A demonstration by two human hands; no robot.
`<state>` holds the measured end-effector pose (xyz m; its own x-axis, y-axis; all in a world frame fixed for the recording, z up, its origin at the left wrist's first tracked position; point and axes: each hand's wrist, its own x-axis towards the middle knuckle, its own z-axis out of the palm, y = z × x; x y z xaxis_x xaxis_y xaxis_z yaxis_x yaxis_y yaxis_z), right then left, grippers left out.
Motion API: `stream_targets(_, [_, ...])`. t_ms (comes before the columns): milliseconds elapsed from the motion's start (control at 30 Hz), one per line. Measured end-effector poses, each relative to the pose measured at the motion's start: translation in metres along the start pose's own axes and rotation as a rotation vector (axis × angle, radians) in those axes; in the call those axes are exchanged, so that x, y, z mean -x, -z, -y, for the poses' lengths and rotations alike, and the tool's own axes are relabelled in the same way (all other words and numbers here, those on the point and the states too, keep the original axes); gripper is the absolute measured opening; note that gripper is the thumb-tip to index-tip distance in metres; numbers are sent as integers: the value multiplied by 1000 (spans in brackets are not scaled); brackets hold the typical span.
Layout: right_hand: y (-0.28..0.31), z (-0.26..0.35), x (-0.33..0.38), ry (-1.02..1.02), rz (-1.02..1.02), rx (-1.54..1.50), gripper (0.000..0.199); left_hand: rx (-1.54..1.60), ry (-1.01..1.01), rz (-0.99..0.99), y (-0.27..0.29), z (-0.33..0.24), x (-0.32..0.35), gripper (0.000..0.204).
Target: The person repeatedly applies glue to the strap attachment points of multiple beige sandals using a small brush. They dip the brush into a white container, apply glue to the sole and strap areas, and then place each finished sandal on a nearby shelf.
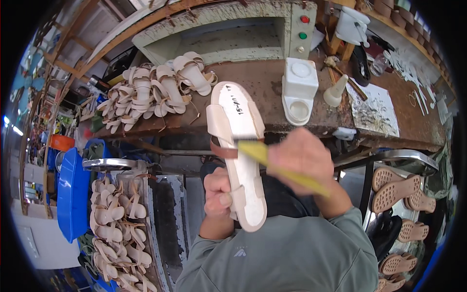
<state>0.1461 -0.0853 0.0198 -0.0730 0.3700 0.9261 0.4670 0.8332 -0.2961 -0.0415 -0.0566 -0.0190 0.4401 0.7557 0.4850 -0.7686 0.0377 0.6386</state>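
Note:
A beige sandal upper [251,209], bottom up, is held out in front of my body. Its bottom face is pale, with dark handwriting near the far end, and a brown strap wraps round the middle. My left hand [217,195] is closed on its near end, thumb on the side strap. In my right hand [302,158] is a brush with a yellow handle [256,153], blurred by motion. The brush's head lies over the middle of the bottom face; whether it touches cannot be made out.
Beige sandal uppers [142,88] are piled on the brown bench [233,73], and more [108,213] fill a rack at left. A white pot [297,92] and a cone-shaped bottle [335,92] stand ahead. Tan soles [396,191] lie at right, a blue bin [72,194] at left.

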Motion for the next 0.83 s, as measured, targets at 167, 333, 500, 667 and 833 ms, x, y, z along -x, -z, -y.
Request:
stream_targets(167, [24, 24, 21, -829, -248, -650, 13, -15, -73, -99, 20, 1, -15, 26])
stream_targets(333, [-2, -9, 19, -1267, 350, -829, 35, -71, -109, -58, 36, 8, -45, 26])
stream_targets(500, [-28, -42, 1, -1321, 265, -746, 24, -1037, -515, -270, 63, 0, -75, 19])
stream_targets(667, [-64, -101, -48, -1127, 417, -586, 25, -720, 40, -337, 93, -8, -76, 29])
stream_targets(833, [-109, -153, -139, -1082, 542, -631, 24, -467, 58, -488, 108, -47, -157, 34])
